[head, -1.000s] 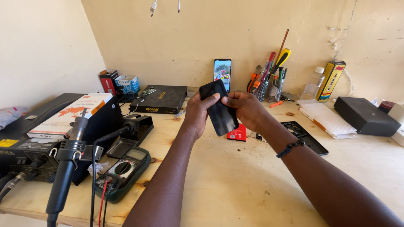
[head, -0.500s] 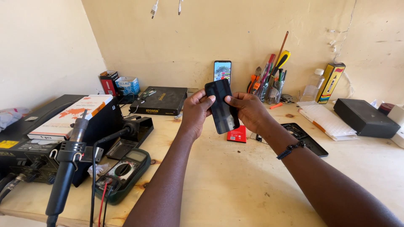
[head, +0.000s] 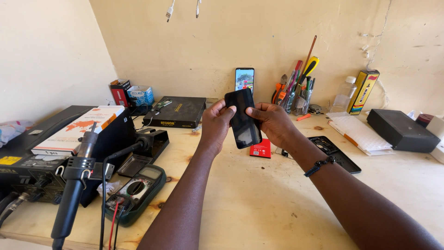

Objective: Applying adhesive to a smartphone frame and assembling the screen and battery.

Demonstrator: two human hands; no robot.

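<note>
Far left, a flat white box (head: 76, 129) with an orange map-like print is laid on top of a black case, and a hot air handle (head: 74, 185) is stood up in front of it. A green multimeter (head: 134, 192) with red and black leads is parked near the front edge of the wooden surface (head: 259, 203). Back by the wall, a small red box (head: 120, 91) and a white-and-blue carton (head: 140, 95) are set side by side, next to a flat black box (head: 178, 111) with gold lettering.

In the middle, a black phone (head: 243, 118) is held up above the surface, tilted, dark screen towards the camera. It's pinched along its left edge by the left hand (head: 216, 122), thumb on the top corner, and gripped on the right edge by the right hand (head: 274, 122), fingers curled behind it. A small red label-like battery (head: 261, 149) is seen lying flat just below.

Further right, a tall yellow box (head: 363, 91) is stood against the wall, then a white padded packet (head: 356, 132) and a plain black box (head: 400, 130).
</note>
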